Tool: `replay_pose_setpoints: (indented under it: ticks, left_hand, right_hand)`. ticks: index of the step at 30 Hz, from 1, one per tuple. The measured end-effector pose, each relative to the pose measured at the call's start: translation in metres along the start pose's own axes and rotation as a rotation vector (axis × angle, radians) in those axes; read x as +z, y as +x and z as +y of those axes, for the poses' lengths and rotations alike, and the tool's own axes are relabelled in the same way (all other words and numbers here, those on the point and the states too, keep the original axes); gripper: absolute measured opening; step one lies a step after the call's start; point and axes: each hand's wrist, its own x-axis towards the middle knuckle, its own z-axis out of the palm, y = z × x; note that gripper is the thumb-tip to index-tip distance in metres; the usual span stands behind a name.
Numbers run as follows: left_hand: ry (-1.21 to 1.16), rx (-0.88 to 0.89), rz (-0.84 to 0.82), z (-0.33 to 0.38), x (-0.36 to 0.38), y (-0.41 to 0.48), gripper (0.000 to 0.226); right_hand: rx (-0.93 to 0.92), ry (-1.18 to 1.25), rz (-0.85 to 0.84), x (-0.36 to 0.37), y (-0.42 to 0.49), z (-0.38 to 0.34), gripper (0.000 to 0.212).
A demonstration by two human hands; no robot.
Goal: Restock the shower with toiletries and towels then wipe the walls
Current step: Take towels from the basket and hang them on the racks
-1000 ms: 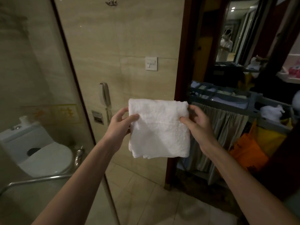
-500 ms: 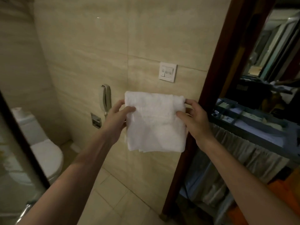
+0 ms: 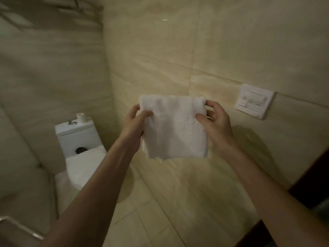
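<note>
A small folded white towel [image 3: 174, 127] hangs in the air in front of the beige tiled wall [image 3: 178, 41], at the middle of the head view. My left hand [image 3: 134, 125] pinches its upper left edge between thumb and fingers. My right hand [image 3: 213, 122] pinches the upper right edge the same way. The towel's lower half hangs free below both hands.
A white toilet [image 3: 78, 150] stands at the left with a paper roll [image 3: 81, 117] on its tank. A white switch plate [image 3: 253, 101] is on the wall to the right. A dark door frame [image 3: 309, 179] shows at the lower right, a metal rail [image 3: 21, 227] at the lower left.
My view has swung left: the cart and doorway have left the frame, and the glass panel's edge no longer crosses the view. Both hands keep the same hold on the towel.
</note>
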Motion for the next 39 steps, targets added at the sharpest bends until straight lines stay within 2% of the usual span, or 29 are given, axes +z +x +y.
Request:
replay_pose_setpoints:
  ticks: [4, 9, 12, 22, 32, 39]
  left_hand:
    - [-0.008, 0.004, 0.152, 0.001, -0.026, 0.032, 0.025]
    - [0.045, 0.057, 0.303, 0.007, -0.071, 0.082, 0.033]
    - [0.093, 0.080, 0.391, 0.016, -0.098, 0.109, 0.030]
    - [0.205, 0.196, 0.681, 0.080, -0.184, 0.159, 0.028]
    - [0.234, 0.266, 0.804, 0.099, -0.298, 0.235, 0.036]
    - [0.227, 0.332, 0.776, 0.148, -0.392, 0.317, 0.033]
  right_hand:
    - [-0.012, 0.067, -0.124, 0.049, 0.047, 0.016, 0.033]
    - [-0.072, 0.119, -0.283, 0.117, 0.112, 0.036, 0.034]
    - [-0.097, 0.165, -0.387, 0.159, 0.152, 0.039, 0.033]
    - [-0.218, 0.333, -0.673, 0.300, 0.234, 0.001, 0.032]
    - [-0.274, 0.389, -0.818, 0.454, 0.285, -0.009, 0.039]
    - [-0.332, 0.384, -0.797, 0.574, 0.341, -0.050, 0.040]
